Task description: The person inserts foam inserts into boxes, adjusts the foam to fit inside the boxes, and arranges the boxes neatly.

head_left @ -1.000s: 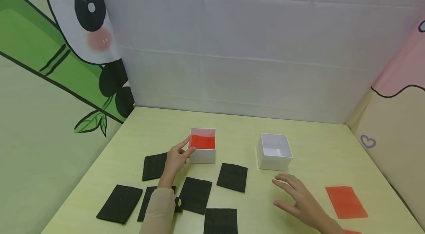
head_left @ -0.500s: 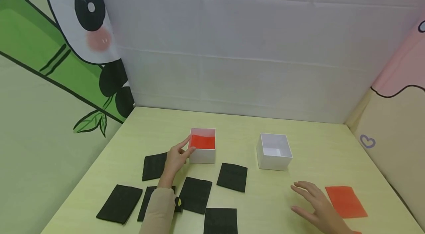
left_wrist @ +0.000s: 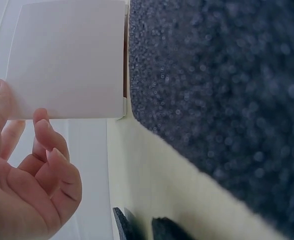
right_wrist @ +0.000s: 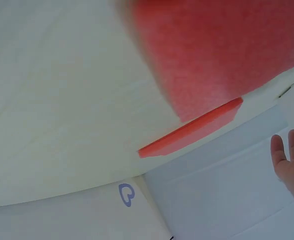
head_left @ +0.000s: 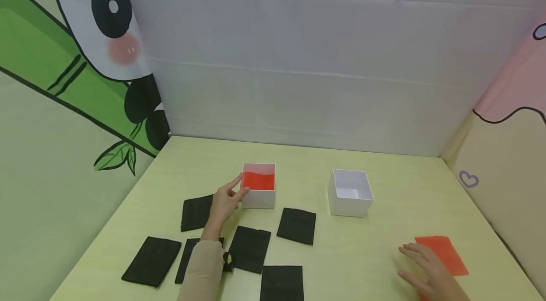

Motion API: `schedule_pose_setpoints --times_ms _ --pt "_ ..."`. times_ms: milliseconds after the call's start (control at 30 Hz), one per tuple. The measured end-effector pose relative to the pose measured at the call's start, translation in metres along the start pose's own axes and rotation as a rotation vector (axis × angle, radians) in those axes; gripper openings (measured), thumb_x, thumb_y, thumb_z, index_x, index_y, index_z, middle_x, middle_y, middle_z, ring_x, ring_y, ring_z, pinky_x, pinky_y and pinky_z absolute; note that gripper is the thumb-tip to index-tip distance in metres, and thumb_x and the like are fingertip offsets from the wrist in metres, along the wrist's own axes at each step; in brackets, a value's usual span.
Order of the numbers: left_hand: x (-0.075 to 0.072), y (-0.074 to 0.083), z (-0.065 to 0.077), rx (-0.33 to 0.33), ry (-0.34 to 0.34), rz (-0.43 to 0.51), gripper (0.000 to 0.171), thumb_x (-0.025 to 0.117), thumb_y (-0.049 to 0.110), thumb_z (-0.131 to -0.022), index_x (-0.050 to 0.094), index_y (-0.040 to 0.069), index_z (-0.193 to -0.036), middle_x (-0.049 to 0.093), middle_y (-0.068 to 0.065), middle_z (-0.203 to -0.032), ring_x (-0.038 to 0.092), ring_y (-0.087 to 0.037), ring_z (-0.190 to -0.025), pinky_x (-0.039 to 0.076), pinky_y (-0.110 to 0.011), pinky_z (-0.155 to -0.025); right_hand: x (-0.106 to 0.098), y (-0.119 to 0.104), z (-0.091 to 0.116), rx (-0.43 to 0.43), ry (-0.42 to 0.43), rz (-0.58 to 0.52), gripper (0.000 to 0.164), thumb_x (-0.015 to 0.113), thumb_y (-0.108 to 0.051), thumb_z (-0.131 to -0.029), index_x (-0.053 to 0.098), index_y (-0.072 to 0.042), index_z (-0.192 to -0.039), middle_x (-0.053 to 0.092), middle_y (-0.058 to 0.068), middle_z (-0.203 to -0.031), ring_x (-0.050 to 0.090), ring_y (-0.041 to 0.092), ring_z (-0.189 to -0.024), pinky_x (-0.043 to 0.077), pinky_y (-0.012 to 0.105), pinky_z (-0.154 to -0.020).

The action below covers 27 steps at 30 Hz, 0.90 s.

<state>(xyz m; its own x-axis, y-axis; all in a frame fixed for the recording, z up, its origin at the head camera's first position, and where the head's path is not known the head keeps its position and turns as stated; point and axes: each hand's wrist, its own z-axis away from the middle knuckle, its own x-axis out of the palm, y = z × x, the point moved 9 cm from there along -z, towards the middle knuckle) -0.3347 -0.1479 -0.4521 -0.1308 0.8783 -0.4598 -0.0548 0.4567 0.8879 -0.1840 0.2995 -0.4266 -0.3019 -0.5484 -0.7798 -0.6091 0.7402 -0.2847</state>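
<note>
At the left, a white open-topped box (head_left: 259, 200) stands on the table with a red piece (head_left: 259, 181) inside. My left hand (head_left: 223, 201) holds this box at its left side, thumb on the near face. In the left wrist view the fingers (left_wrist: 62, 175) bend in beside the box wall (left_wrist: 69, 60). My right hand (head_left: 432, 272), fingers spread and holding nothing, hovers by a flat red square (head_left: 447, 250) and overlaps it in the head view. A second red piece (right_wrist: 227, 55) looms close in the right wrist view, mostly hidden behind the hand in the head view.
Another white box (head_left: 351, 206), with nothing inside, stands right of the first. Several flat black squares (head_left: 297, 226) with a grainy, foam-like surface lie around the left forearm, one partly under it. A white sheet (head_left: 298, 78) hangs along the table's back edge.
My right hand has moved to the right and toward the front, from before the empty box to the red squares. The left hand has stayed on its box. The head view shifted slightly.
</note>
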Motion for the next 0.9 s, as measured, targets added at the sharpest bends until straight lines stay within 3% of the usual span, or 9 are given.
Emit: schedule_pose_setpoints --times_ms 133,300,433,567,667,900 --pt "0.001 0.000 -0.001 0.001 -0.002 -0.006 0.056 0.064 0.029 -0.083 0.044 0.019 -0.134 0.050 -0.006 -0.063 0.043 -0.017 -0.050 0.031 -0.026 -0.045 -0.002 0.017 0.011 0.138 -0.050 0.053 0.052 0.084 -0.018 -0.056 0.063 -0.001 -0.100 0.056 0.006 -0.100 0.033 -0.008 -0.100 0.026 0.003 -0.080" --pt "0.003 0.001 -0.002 0.010 -0.002 -0.012 0.056 0.064 0.031 -0.082 0.044 0.019 -0.134 0.049 -0.005 -0.062 0.043 -0.017 -0.050 0.030 -0.026 -0.045 -0.008 0.029 0.026 0.201 -0.115 0.100 0.057 0.084 -0.029 -0.055 0.063 -0.005 -0.102 0.056 -0.002 -0.101 0.033 -0.012 -0.096 0.034 0.007 -0.072" --pt "0.003 0.003 -0.002 0.020 0.005 -0.013 0.057 0.064 0.032 -0.082 0.044 0.020 -0.133 0.049 -0.005 -0.062 0.042 -0.017 -0.050 0.030 -0.026 -0.045 -0.012 0.036 0.040 0.201 -0.180 0.109 0.058 0.083 -0.034 -0.056 0.063 -0.011 -0.106 0.053 -0.014 -0.105 0.035 -0.012 -0.095 0.041 0.018 -0.068" --pt "0.004 0.002 -0.002 0.013 0.005 -0.006 0.056 0.064 0.030 -0.082 0.044 0.020 -0.133 0.050 -0.007 -0.062 0.042 -0.017 -0.050 0.029 -0.026 -0.044 -0.011 0.039 0.052 0.145 -0.222 0.064 0.060 0.082 -0.030 -0.057 0.060 -0.017 -0.111 0.051 -0.016 -0.109 0.028 -0.017 -0.102 0.034 0.016 -0.073" --pt "0.004 0.001 -0.001 0.012 0.006 -0.006 0.056 0.064 0.029 -0.083 0.044 0.018 -0.133 0.050 -0.006 -0.061 0.042 -0.017 -0.049 0.029 -0.026 -0.044 -0.010 0.043 0.061 0.152 -0.222 0.050 0.061 0.082 -0.033 -0.057 0.059 -0.025 -0.114 0.052 -0.018 -0.111 0.028 -0.019 -0.103 0.030 0.009 -0.074" --pt "0.004 0.000 -0.001 0.022 0.011 -0.009 0.056 0.064 0.029 -0.083 0.044 0.017 -0.133 0.050 -0.005 -0.061 0.043 -0.016 -0.049 0.029 -0.026 -0.044 -0.002 0.056 0.080 0.158 -0.302 0.078 0.058 0.075 -0.044 -0.064 0.050 -0.045 -0.116 0.051 -0.024 -0.109 0.035 -0.016 -0.098 0.042 0.017 -0.066"
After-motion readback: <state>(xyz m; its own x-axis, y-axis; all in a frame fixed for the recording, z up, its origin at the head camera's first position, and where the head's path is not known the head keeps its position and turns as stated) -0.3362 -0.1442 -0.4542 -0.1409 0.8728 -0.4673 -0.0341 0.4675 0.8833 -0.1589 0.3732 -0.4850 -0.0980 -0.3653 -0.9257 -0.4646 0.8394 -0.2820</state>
